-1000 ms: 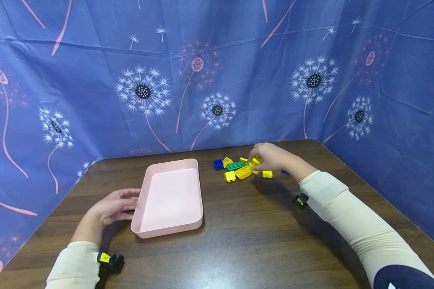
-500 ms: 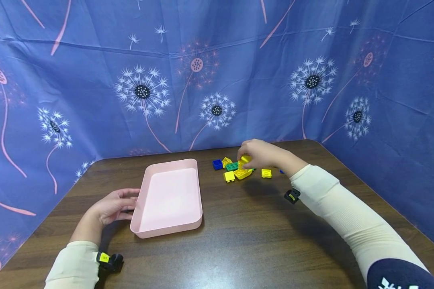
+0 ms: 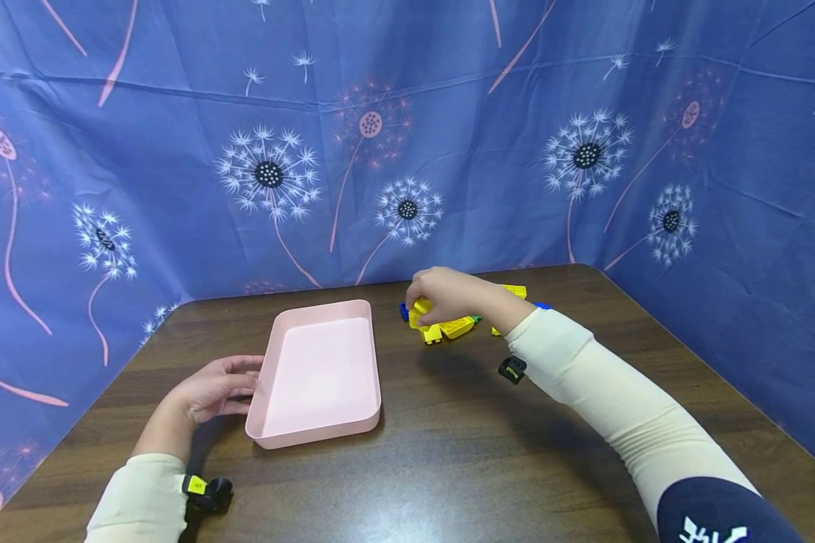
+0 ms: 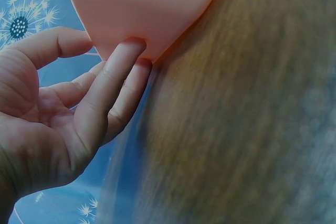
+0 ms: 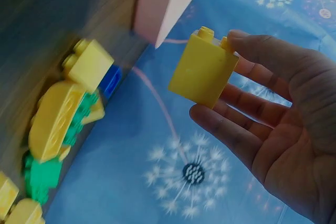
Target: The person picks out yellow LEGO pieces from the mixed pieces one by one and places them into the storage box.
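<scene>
In the right wrist view my right hand (image 5: 283, 114) pinches a yellow toy brick (image 5: 205, 69) between thumb and fingers, its studs towards the thumb. From the head view, this right hand (image 3: 441, 294) is above the pile of bricks, hiding part of it. My left hand (image 3: 217, 388) is beside a shallow pink tray (image 3: 373, 377), with fingertips against the outside of its left wall. Close up, the left hand's fingers (image 4: 113, 85) lie on the tray's pink wall (image 4: 142, 9), extended and slightly bent.
A yellow boat-shaped brick (image 5: 52, 121), green bricks (image 5: 44, 177) and a blue brick (image 5: 110, 80) lie in the pile. More yellow pieces (image 3: 515, 290) show behind the right wrist. A blue dandelion-print cloth (image 3: 475, 136) hangs behind the wooden table (image 3: 448, 445).
My right hand has moved left over the pile, carrying the yellow brick towards the tray. The left hand and the tray have stayed in place.
</scene>
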Demonstrator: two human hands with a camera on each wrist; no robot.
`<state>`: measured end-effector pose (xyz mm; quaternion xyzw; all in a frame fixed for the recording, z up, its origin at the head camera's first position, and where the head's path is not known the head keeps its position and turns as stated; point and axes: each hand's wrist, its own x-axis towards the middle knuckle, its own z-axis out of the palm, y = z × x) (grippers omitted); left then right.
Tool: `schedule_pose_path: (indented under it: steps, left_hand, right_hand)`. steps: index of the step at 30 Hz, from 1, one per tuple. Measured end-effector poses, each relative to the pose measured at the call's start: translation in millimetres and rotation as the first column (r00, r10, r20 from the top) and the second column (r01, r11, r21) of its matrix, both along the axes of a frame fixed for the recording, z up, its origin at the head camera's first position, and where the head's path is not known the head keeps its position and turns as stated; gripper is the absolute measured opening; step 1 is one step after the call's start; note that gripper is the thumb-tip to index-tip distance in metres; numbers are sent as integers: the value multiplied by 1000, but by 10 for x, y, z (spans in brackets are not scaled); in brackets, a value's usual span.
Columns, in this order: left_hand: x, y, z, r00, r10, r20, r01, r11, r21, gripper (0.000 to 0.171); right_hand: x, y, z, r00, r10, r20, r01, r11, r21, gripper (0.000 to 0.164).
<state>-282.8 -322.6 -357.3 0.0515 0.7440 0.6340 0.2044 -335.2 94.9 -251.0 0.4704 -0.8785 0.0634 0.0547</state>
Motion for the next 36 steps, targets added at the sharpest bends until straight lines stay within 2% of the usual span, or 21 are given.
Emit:
schedule_pose_path:
  steps: [18,28,36]
  left_hand:
    - [7,-4,33,1000,-8,-2,8,1000,-10,70]
    - [6,4,4,1000,-19,0,19,1000,14,68]
    - [11,14,15,1000,0,2,0,1000,6,69]
  right_hand:
    - [-50,-775,82,997,70,39,-71,997,34,21]
    - [-76,-1183,-3,990,-7,144,-3,997,71,22]
    - [-123,-1503,-104,990,-8,142,-9,993,118,23]
